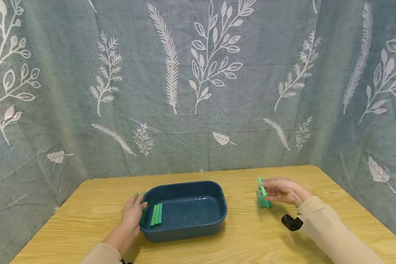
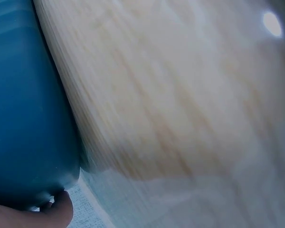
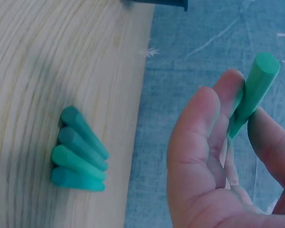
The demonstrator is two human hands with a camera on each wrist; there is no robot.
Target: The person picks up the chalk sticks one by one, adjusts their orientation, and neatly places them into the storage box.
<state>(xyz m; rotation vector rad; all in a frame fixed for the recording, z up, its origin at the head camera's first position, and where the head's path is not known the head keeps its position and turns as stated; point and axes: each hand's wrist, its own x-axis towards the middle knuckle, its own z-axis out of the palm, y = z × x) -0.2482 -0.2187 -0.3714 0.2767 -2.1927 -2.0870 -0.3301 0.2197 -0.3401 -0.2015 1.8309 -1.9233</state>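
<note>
Table (image 1: 250,238), one bin (image 1: 181,229), three sticks (image 1: 156,215) inside, right hand (image 1: 285,190) pinching another (image 3: 259,85) (four (image 3: 80,164) nearby), left hand (image 1: 131,214) outstretched against bin

Leaf-patterned blue-grey curtains (image 1: 184,146) around a yellowish wood-grain table (image 1: 244,242).

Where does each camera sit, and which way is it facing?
Head: worn on the head, facing forward and down at the table, blue bin and curtain; left hand, right hand and sleeves show.
Left wrist: worn on it, facing the blue bin's side and the table; part of the left hand shows.
Right wrist: worn on it, facing the held green stick and four sticks on the table; the right hand shows.
Head and right wrist share the held green stick.
</note>
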